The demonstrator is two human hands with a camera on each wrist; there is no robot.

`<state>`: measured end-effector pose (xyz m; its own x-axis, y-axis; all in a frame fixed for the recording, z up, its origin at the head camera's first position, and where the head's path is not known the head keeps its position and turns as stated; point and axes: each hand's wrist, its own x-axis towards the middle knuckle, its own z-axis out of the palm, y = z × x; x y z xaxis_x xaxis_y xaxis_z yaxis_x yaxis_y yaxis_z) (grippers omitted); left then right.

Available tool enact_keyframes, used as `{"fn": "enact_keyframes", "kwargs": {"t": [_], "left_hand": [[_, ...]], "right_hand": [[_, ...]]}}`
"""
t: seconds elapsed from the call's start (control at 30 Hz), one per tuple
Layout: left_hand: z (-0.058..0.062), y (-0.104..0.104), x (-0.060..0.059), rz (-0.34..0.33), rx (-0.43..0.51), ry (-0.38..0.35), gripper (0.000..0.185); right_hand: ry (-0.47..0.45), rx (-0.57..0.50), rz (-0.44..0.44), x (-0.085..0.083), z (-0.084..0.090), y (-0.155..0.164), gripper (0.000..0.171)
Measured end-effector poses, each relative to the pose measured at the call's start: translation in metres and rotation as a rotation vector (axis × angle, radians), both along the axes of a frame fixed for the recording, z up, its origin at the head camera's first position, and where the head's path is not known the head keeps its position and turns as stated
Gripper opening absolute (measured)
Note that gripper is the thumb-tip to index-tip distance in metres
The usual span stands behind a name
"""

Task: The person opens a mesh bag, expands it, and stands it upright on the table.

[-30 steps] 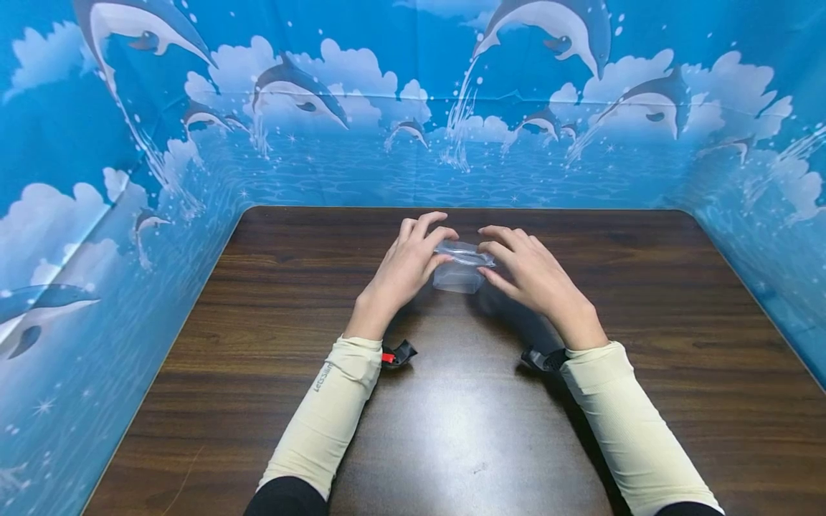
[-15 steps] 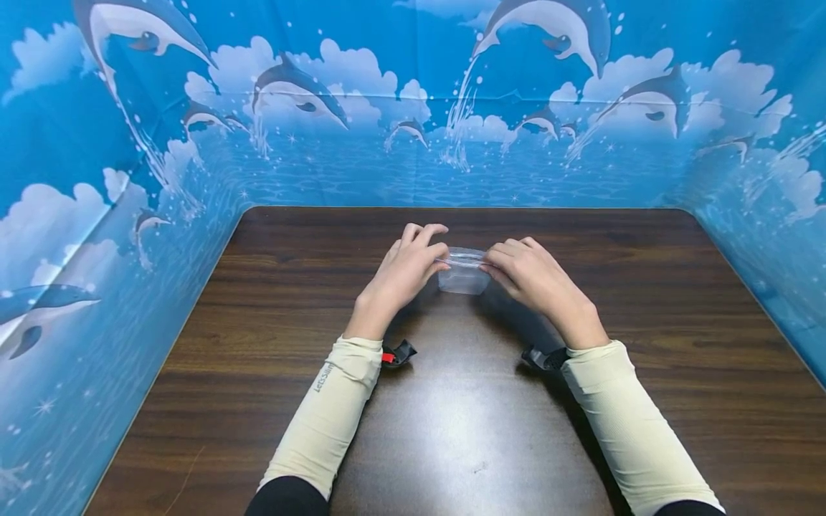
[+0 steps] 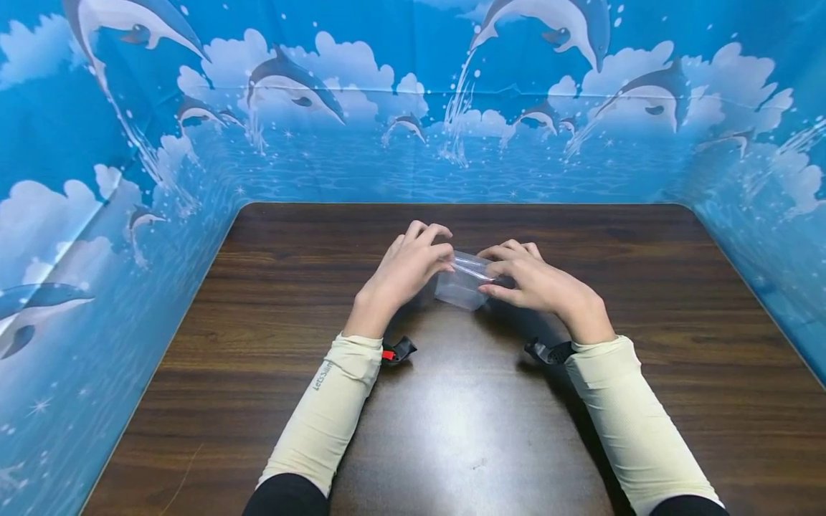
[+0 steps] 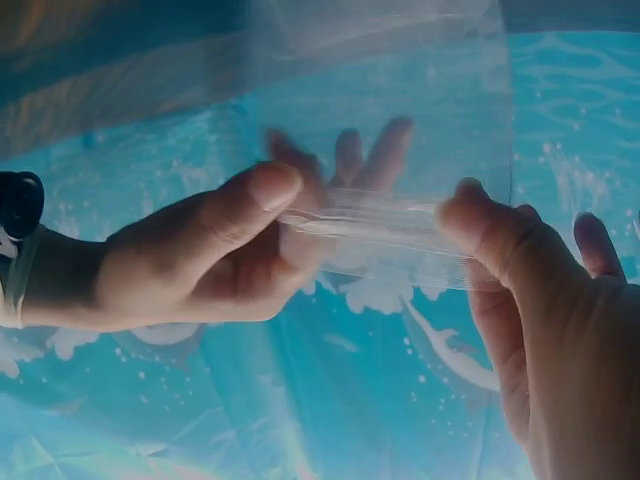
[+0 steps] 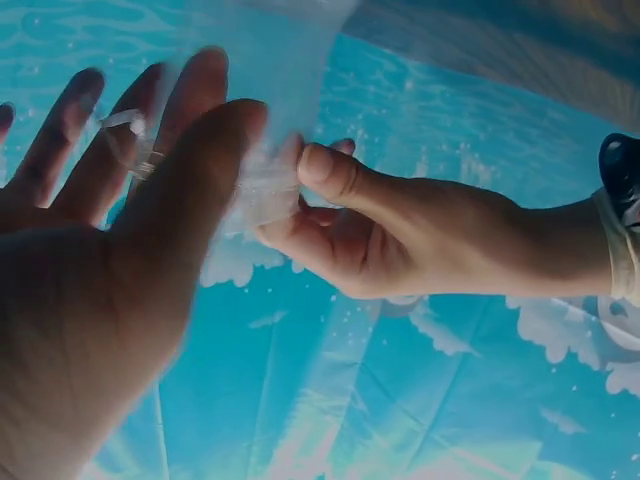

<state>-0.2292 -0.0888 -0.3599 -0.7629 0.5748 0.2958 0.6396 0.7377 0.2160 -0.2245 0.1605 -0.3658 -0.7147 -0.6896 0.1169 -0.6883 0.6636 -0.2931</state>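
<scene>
A small clear zip bag [image 3: 461, 288] hangs between both hands just above the dark wooden table [image 3: 464, 416]. My left hand [image 3: 445, 259] pinches the left end of the bag's zip strip between thumb and fingers. At the strip's right end my right hand [image 3: 495, 275] pinches it the same way. In the left wrist view the zip strip [image 4: 370, 215] runs between the left thumb [image 4: 480, 225] and the right thumb [image 4: 260, 190]. The right wrist view shows the bag [image 5: 265, 60] pinched by my right hand [image 5: 235, 150] and left hand [image 5: 320, 170].
Blue dolphin-print walls [image 3: 129, 143] enclose the table on the left, back and right. Both forearms wear cream sleeves [image 3: 329, 408] with black wrist straps [image 3: 400, 351]. Nothing else lies on the table.
Both hands' fingers have curled in onto the bag's zip strip, and the right hand has moved closer to the left. The bag has tilted and come a little nearer.
</scene>
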Motion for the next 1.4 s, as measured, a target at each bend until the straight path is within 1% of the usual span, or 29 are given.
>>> {"fn": "enact_keyframes", "kwargs": {"t": [0.17, 0.23, 0.43, 0.5, 0.6, 0.73, 0.9, 0.97, 1.03, 1.07, 1.13, 1.17, 1.27, 1.3, 1.4], "left_hand": [[-0.0011, 0.0004, -0.0006, -0.032, 0.015, -0.09, 0.025], [-0.0007, 0.0004, -0.0007, -0.038, 0.026, -0.1, 0.028], [0.0031, -0.0019, 0.0007, -0.023, 0.069, -0.04, 0.034], [0.0047, -0.0032, 0.0014, -0.012, 0.076, -0.029, 0.035], [0.0062, -0.0042, 0.0019, -0.012, 0.068, -0.019, 0.036], [0.0071, -0.0046, 0.0022, -0.024, 0.06, -0.021, 0.042], [0.0069, -0.0064, 0.0015, 0.001, 0.071, -0.035, 0.048], [0.0055, -0.0073, 0.0011, -0.023, 0.079, -0.047, 0.048], [0.0042, -0.007, 0.0007, -0.077, 0.09, -0.051, 0.046], [0.0033, -0.0065, 0.0004, -0.111, 0.091, -0.049, 0.043], [0.0012, -0.0044, -0.0006, -0.164, 0.089, -0.037, 0.035], [0.0003, -0.0033, -0.0007, -0.177, 0.083, -0.026, 0.031], [-0.0016, -0.0008, -0.0003, -0.177, 0.058, 0.006, 0.025], [-0.0018, -0.0003, -0.0002, -0.173, 0.056, 0.015, 0.025], [-0.0015, 0.0004, -0.0007, -0.172, 0.064, 0.038, 0.026]], "right_hand": [[0.029, -0.045, 0.006, -0.0011, -0.0001, 0.0044, 0.016], [0.048, -0.066, 0.004, -0.001, -0.0001, 0.0058, 0.016], [0.098, -0.128, 0.013, -0.002, 0.0013, 0.0063, 0.021], [0.112, -0.132, 0.013, -0.0015, 0.0028, 0.0063, 0.023], [0.123, -0.131, 0.006, -0.0004, 0.0043, 0.0069, 0.027], [0.12, -0.135, -0.001, 0.001, 0.005, 0.0079, 0.035], [0.104, -0.158, -0.022, 0.0018, 0.0069, 0.0083, 0.049], [0.109, -0.165, -0.014, 0.0011, 0.0061, 0.0084, 0.051], [0.12, -0.163, 0.007, 0.0002, 0.0051, 0.0076, 0.049], [0.121, -0.163, 0.022, -0.0003, 0.0044, 0.0068, 0.045], [0.117, -0.168, 0.045, -0.0009, 0.0031, 0.0044, 0.032], [0.116, -0.165, 0.047, -0.0009, 0.0029, 0.0033, 0.025], [0.105, -0.163, 0.018, -0.0002, 0.0033, 0.0013, 0.011], [0.102, -0.168, 0.004, -0.0001, 0.0037, 0.0012, 0.009], [0.094, -0.207, -0.021, 0.0003, 0.0065, 0.0015, 0.011]]}}
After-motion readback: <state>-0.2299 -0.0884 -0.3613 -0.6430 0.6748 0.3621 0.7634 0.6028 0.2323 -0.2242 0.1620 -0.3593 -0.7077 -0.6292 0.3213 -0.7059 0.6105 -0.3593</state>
